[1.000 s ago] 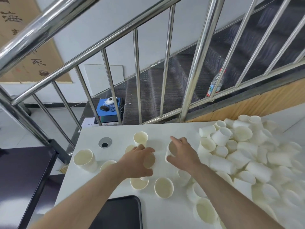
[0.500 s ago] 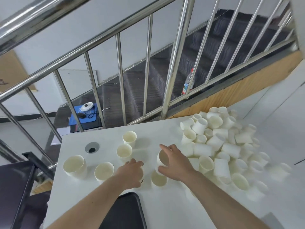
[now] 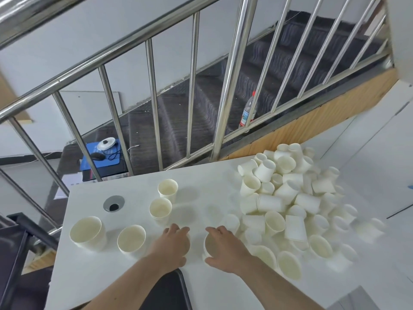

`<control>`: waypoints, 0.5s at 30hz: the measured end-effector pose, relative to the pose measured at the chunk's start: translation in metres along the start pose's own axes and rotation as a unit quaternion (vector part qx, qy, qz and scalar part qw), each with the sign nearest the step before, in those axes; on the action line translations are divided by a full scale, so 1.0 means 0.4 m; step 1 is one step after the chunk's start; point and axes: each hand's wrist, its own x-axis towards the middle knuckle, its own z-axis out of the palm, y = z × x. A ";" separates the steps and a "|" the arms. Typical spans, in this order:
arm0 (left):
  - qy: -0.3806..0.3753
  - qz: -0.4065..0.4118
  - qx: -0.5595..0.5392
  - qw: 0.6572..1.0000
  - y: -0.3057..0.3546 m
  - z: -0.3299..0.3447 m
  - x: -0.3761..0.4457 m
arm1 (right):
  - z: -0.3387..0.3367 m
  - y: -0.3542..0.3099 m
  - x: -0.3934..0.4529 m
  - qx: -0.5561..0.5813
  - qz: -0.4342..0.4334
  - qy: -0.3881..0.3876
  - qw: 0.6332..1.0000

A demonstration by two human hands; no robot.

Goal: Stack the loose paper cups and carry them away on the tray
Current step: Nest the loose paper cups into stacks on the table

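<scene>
- where the white surface (image 3: 93, 271) begins at the left, four cups (image 3: 86, 234) stand upright, apart from each other
- left hand (image 3: 171, 245) curls over something; i cannot tell what
- right hand (image 3: 225, 248) holds a tilted cup (image 3: 209, 243), fingers round it
- loose cup heap (image 3: 288, 202) lies right
- dark tray (image 3: 166, 291) sits at the near edge

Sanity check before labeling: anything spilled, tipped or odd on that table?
Yes. A big heap of paper cups sprawls over the table's right side, most on their sides or upside down, not nested. Four cups left of the hands stand upright. No visible damage.
</scene>
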 end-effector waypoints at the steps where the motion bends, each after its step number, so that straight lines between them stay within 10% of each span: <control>1: 0.007 0.004 0.004 1.000 -0.003 0.005 0.004 | 0.008 0.001 0.002 0.005 -0.001 -0.001 1.000; 15: 0.083 0.047 0.022 0.995 0.047 -0.018 0.002 | -0.040 0.070 -0.039 0.041 -0.021 0.043 0.998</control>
